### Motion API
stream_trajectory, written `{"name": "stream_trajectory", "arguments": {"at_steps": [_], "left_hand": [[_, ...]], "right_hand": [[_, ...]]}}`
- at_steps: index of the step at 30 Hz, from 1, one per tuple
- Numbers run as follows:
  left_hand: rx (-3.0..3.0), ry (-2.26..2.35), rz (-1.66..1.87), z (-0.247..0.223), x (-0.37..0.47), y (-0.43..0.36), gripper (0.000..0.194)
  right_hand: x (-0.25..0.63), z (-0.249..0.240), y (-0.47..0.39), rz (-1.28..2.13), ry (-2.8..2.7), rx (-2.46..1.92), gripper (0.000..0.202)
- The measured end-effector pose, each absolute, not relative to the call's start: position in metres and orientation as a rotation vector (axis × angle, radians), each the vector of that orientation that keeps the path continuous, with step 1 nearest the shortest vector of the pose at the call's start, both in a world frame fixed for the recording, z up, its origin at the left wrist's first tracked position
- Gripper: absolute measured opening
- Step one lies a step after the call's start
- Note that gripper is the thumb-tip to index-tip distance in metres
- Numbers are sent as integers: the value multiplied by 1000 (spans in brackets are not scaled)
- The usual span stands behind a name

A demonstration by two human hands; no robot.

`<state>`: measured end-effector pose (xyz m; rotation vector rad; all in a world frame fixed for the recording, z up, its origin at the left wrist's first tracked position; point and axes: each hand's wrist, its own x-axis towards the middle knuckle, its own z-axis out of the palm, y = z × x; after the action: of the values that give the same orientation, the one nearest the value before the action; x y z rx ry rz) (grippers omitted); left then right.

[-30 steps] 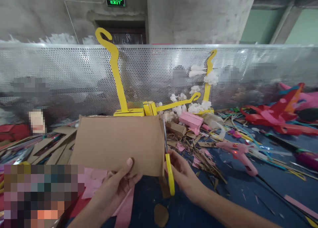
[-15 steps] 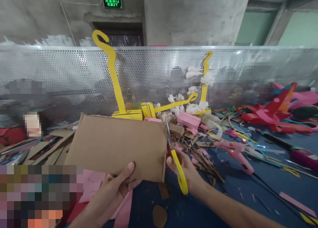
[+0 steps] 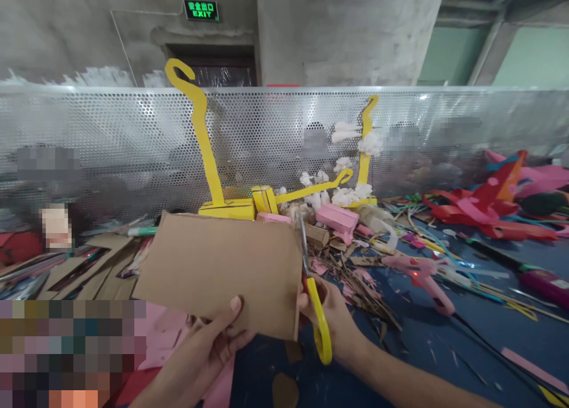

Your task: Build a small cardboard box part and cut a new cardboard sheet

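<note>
A flat piece of brown cardboard (image 3: 217, 265) is held up in front of me, tilted slightly. My left hand (image 3: 217, 337) grips its lower edge, thumb on the near face and fingers behind. Yellow-handled scissors (image 3: 318, 319) are in my right hand (image 3: 331, 307), which is closed around the handle. Their blades point up along the cardboard's right edge, and whether they bite into it I cannot tell. Under the cardboard, pink paper (image 3: 164, 334) and a rounded cardboard scrap (image 3: 285, 390) lie on the blue table (image 3: 255, 372).
A pink glue gun (image 3: 422, 277) with a black cord lies at right. Behind stand a tall yellow hook-shaped piece (image 3: 207, 153) and a second yellow hook (image 3: 364, 165) with white fluff. Cardboard scraps (image 3: 360, 292) and a pink block (image 3: 338, 218) fill the middle. Perforated metal panelling (image 3: 275, 135) runs along the back.
The cardboard has turned slightly clockwise and shifted a little right and down. Both hands still hold what they held, and the scissors have moved slightly lower.
</note>
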<state>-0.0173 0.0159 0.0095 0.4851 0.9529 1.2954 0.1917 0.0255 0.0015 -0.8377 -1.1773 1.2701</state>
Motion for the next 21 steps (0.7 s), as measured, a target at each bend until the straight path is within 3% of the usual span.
{"name": "stream_trajectory", "arguments": {"at_steps": [5,12,21], "left_hand": [[475,951,1312,5,-21,18,39],[577,933,1310,8,-25,18,35],[684,920,1309,14,-27,18,62]], "right_hand": [[191,-2,28,1314,-1227,-804,59],[202,-5,38,1088,-1364,-752,58],[211,-1,32,923,-1593,-873,67]]}}
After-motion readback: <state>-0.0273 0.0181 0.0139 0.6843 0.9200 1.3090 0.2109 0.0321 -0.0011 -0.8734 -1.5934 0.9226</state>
